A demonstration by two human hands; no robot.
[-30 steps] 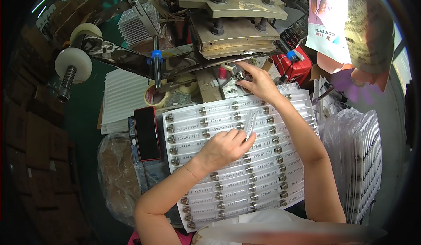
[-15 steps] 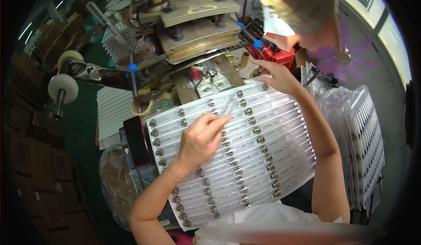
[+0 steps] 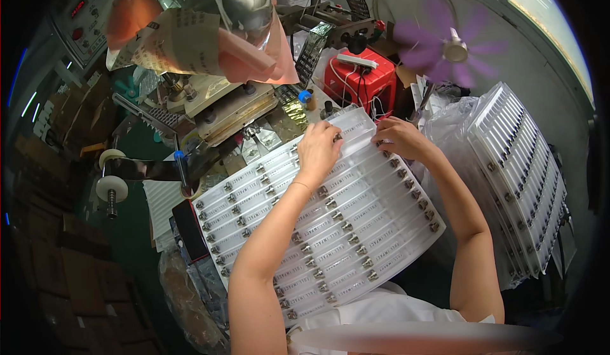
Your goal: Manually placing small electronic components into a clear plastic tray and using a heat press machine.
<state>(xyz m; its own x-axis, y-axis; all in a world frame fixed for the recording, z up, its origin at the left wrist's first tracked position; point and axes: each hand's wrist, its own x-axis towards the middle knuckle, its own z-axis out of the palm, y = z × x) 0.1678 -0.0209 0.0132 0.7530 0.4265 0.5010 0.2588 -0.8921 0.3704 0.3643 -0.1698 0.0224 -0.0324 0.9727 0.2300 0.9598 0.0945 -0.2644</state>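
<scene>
A white plastic tray [image 3: 381, 253] lies in front of me, with several rows of clear tubes with metal caps in it. My left hand [image 3: 319, 152] rests palm down on the tray's far part, fingers curled over a tube near the far edge. My right hand [image 3: 398, 137] is at the tray's far right corner, fingertips pinching a tube or the tray rim there; what it pinches is too small to tell. Both forearms stretch across the tray from the lower edge.
A stamping machine [image 3: 216, 104] with a foil roll [image 3: 112, 188] stands to the far left. A red box [image 3: 356, 88] and a purple fan [image 3: 445, 47] are behind the tray. Stacked filled trays [image 3: 521, 170] lean at the right. A plastic bag [image 3: 184, 294] lies at lower left.
My view has swung to the right. My left hand has moved from the tray's middle up to its far edge, close to my right hand, which stays at the far right corner.
</scene>
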